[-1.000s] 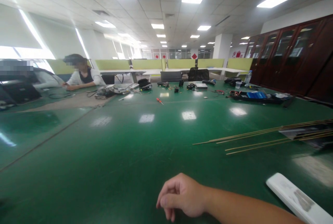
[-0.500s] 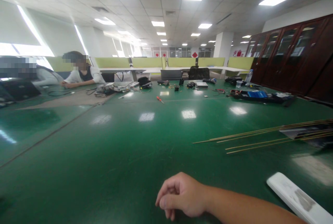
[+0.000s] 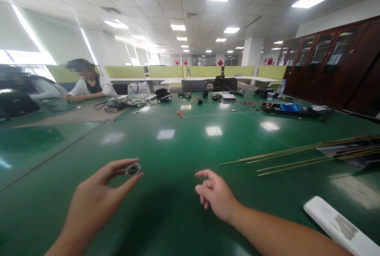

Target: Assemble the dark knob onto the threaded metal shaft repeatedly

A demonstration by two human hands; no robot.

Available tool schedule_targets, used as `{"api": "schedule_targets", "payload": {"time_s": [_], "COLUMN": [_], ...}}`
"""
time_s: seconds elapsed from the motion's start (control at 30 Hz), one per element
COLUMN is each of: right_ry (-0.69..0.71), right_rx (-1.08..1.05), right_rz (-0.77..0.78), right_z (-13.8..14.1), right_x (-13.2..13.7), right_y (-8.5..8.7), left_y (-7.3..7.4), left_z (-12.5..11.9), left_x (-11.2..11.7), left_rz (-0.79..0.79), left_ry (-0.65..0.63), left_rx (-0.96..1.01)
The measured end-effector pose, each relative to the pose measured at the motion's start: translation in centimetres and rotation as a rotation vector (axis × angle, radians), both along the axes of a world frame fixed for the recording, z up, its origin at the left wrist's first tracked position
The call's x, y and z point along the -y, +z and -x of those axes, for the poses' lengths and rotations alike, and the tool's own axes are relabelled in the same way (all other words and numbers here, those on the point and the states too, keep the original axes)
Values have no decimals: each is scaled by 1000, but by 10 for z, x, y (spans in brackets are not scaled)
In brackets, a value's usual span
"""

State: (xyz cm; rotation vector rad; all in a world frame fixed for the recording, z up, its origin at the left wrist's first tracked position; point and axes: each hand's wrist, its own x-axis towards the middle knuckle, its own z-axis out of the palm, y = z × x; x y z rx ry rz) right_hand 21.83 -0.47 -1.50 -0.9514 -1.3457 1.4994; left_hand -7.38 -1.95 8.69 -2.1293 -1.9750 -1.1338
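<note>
Between the thumb and forefinger of my left hand (image 3: 96,198) is a small grey round part (image 3: 132,169) with a dark centre; its exact kind is too blurred to tell. The hand is raised over the green table (image 3: 166,149). Across from it, to the right, my right hand (image 3: 216,194) holds nothing. Its forefinger points left, its thumb is apart from it, and the other fingers are curled. A gap separates the right hand from the grey part.
Thin brass-coloured rods (image 3: 285,153) lie at the right, and a long white object (image 3: 338,220) is near the front right. A red screwdriver (image 3: 180,114) lies farther off. Electronic parts and a black tray (image 3: 276,109) line the far side. Two people sit at the far left.
My left hand has come into view from the lower left, with the grey part in its fingers. My right hand has risen and moved slightly right, its forefinger now stretched out.
</note>
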Motion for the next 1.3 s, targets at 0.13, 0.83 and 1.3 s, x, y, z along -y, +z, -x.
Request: {"api": "schedule_targets", "payload": {"time_s": [0.13,0.83,1.3], "right_ry": [-42,9,-9], "right_rx": [0,349,356], "right_rz": [12,-287,-334], "right_z": [-2,0,0], "right_x": [-6,16,16], "right_y": [-4,0,5], "left_y": [-17,-70,-78], "left_z": [-54,-77,-77], "left_x": [-15,-1,-2], "left_rz": [-49,-23,-91], "left_ry": [-422,-719,-697], "left_rx": [-35,-44,-45]}}
